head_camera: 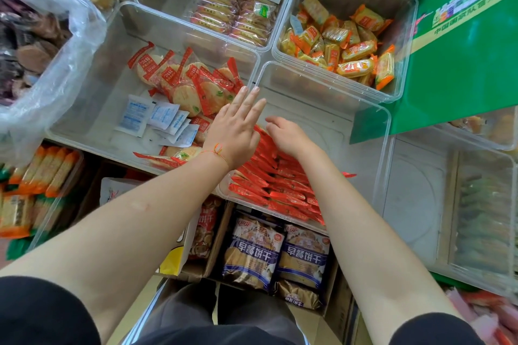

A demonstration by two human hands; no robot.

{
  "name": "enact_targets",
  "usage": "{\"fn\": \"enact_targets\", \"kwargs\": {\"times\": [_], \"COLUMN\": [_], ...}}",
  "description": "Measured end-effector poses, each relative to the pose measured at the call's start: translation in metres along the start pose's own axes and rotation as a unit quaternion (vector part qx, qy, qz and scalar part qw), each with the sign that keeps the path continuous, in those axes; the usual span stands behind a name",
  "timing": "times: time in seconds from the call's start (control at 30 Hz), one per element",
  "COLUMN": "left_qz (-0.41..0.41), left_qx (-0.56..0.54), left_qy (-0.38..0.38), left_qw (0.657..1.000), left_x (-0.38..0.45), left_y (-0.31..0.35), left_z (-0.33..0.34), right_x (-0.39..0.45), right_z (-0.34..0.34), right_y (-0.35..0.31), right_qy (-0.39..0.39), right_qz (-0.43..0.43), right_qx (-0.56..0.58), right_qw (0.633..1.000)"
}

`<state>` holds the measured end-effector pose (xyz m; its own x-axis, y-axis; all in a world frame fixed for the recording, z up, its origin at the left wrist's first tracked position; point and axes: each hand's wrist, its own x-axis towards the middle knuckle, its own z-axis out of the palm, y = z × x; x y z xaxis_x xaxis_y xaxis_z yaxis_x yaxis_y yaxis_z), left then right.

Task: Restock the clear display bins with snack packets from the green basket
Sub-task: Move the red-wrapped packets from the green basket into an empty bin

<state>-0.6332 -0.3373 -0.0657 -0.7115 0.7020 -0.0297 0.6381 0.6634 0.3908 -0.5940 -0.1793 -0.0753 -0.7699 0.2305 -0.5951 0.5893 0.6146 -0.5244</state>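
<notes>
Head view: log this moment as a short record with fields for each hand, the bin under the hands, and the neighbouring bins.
left hand: fingers straight, over the bin's left rim, holding nothing
right hand: fingers loosely curled, empty, above the red packets
front bin: red packets stacked at near end, far end bare
left bin: round crackers, white sachets
far right bin: orange packets

Bare forearms, short black sleeves

A thin orange string bracelet [217, 149] circles the left wrist; black sleeves [42, 314] end above the elbows; grey trousers [196, 314] below.
</notes>
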Motion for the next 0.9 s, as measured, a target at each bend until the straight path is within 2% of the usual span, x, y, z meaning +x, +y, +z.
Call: {"fn": "enact_targets", "kwargs": {"times": [0.07, 0.17, 0.27, 0.33, 0.43, 0.53, 0.6, 0.77, 0.9], "left_qz": [-0.002, -0.006, -0.009, -0.01, -0.013, -0.011, -0.011, -0.013, -0.07], "left_qx": [-0.002, 0.004, 0.014, 0.025, 0.035, 0.04, 0.033, 0.044, 0.042], "left_qy": [-0.002, -0.009, -0.014, -0.023, -0.034, -0.039, -0.039, -0.045, -0.058], "left_qw": [1.0, 1.0, 1.0, 0.999, 0.999, 0.998, 0.999, 0.998, 0.995], "left_x": [0.0, 0.0, 0.0, 0.001, 0.001, 0.001, 0.001, -0.002, -0.001], "left_y": [0.001, 0.001, 0.001, 0.001, 0.001, 0.001, 0.002, 0.0, 0.033], "left_z": [-0.001, -0.002, -0.003, -0.002, -0.002, -0.003, -0.004, -0.009, -0.025], "right_x": [0.006, 0.014, 0.015, 0.009, -0.008, -0.038, -0.062, -0.137, -0.209], "right_z": [0.009, 0.015, 0.014, 0.014, 0.018, 0.023, 0.026, 0.029, 0.025], "right_y": [-0.007, -0.008, -0.004, -0.003, -0.003, 0.001, 0.007, 0.021, 0.045], "right_qy": [-0.044, -0.111, -0.117, -0.077, 0.055, 0.2, 0.268, 0.301, 0.322], "right_qz": [-0.008, -0.019, -0.024, -0.013, -0.009, -0.05, -0.056, -0.006, 0.044], "right_qx": [0.007, -0.053, -0.098, -0.097, -0.061, -0.034, 0.005, 0.094, 0.128], "right_qw": [0.999, 0.992, 0.988, 0.992, 0.997, 0.978, 0.962, 0.949, 0.937]}}
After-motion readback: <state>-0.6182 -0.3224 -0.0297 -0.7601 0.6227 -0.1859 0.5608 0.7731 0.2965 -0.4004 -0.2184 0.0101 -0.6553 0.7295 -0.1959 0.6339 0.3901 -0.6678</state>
